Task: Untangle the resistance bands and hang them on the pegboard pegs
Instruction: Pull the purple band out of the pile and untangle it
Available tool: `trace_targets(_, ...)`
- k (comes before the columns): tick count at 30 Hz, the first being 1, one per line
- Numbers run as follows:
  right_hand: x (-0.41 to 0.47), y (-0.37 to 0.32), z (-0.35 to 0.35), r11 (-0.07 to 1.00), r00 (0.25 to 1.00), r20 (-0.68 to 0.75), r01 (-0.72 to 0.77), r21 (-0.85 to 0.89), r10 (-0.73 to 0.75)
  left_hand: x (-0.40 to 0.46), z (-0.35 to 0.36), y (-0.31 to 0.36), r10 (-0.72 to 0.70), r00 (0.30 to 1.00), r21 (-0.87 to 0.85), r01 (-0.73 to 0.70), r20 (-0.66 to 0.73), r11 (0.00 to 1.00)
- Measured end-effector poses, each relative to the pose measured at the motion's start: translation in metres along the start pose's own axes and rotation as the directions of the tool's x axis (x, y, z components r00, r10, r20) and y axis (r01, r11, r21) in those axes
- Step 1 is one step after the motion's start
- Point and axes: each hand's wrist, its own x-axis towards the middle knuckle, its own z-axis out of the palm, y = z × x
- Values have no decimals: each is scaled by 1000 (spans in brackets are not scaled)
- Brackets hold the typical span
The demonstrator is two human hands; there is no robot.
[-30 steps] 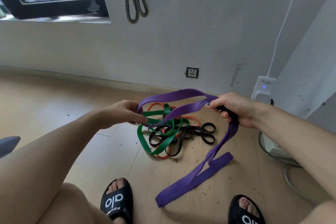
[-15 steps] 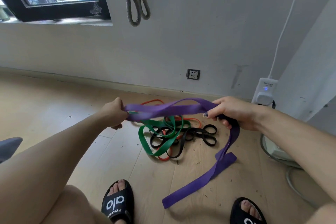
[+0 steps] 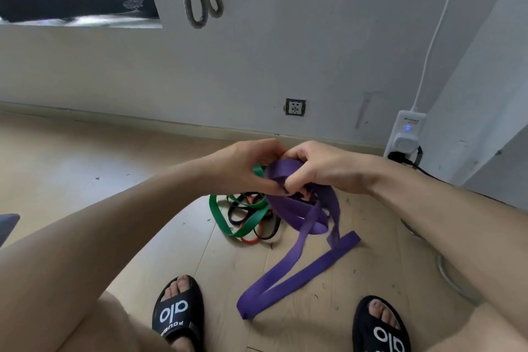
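The left slipper (image 3: 177, 312), at about seven o'clock, carries large white letters "alo" across its black strap, with a smaller line below of which only "POUR" can be made out. The right slipper (image 3: 381, 326), at about five o'clock, shows the same "alo". The white power adapter (image 3: 408, 131) at two o'clock bears small print, too small to read.

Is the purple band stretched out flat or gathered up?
Gathered up. Both hands, left and right, hold the purple band bunched in loops between them, while its loose end trails onto the floor.
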Motion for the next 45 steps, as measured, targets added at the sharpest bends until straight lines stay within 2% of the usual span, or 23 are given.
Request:
trace_targets(3,0,3,-5,999,999,-49,14,-45,-16,0,-5,-3,2,997,12,-1,-71,1000)
trace_targets(7,4,17,-13,954,982,-180,-10,-298,-46,-1,-15,-2,11,989,125,8,-146,992)
trace_targets(12,4,46,-35,906,930,-356,-69,-418,-93,-10,-38,-22,-125,935,-9,130,-332,991)
trace_targets(14,6,48,-39,891,889,-436,-80,-446,-139,-14,-39,-35,-195,941,85,225,-275,971)
trace_targets(16,10,40,-36,889,850,-491,-61,-454,-192,-15,-30,-47,-280,956,279,293,-87,915)
trace_targets(17,12,33,-32,895,837,-499,-27,-446,-224,-15,-23,-49,-307,952,330,294,-12,897)
trace_targets(19,17,16,-21,902,817,-492,75,-425,-300,-14,-10,-40,-249,968,213,235,41,948)
trace_targets(22,20,-4,-5,882,793,-463,189,-432,-397,-6,1,-14,-70,997,-50,69,-29,996)
trace_targets(24,17,-10,-1,888,779,-478,211,-408,-405,-2,4,-1,5,998,-103,-12,-70,995)
trace_targets(28,11,-11,-6,905,760,-514,231,-358,-397,-5,4,-4,-4,988,-152,-19,-152,988)
trace_targets(34,7,-8,-9,910,774,-495,257,-325,-395,0,6,0,34,971,-175,-77,-237,982)
trace_targets(37,7,-5,-10,910,782,-486,250,-330,-391,2,6,5,25,974,-150,-60,-226,987)
trace_targets(42,7,14,-18,930,847,-436,165,-329,-304,-4,-12,11,-9,964,12,13,-264,1000)
trace_targets(45,8,27,-25,935,896,-383,90,-343,-227,-10,-21,10,-62,961,-15,60,-268,998)
